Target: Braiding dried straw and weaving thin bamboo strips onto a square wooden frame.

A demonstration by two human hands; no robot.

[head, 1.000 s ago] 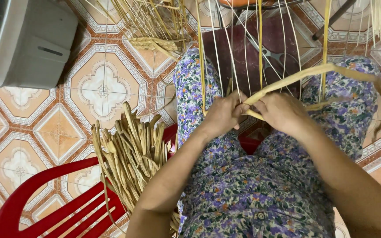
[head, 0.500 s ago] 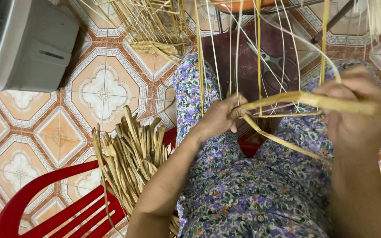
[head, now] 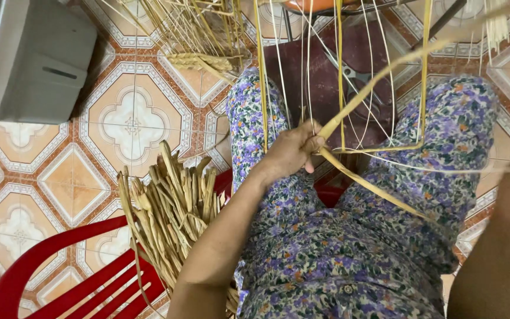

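A seated person's left hand (head: 293, 150) pinches the crossing of flat straw strips (head: 373, 189) above the lap, fingers curled tight at the fold, with thin upright strands (head: 339, 71) rising in front. The right hand is out of view past the frame's right edge, only its forearm (head: 503, 248) showing, so its fingers cannot be told. A bundle of dried leaves (head: 169, 207) rests on the red plastic chair (head: 60, 260) at the person's left. Good weaving here likely means holding that pinch firm while the strip is drawn taut
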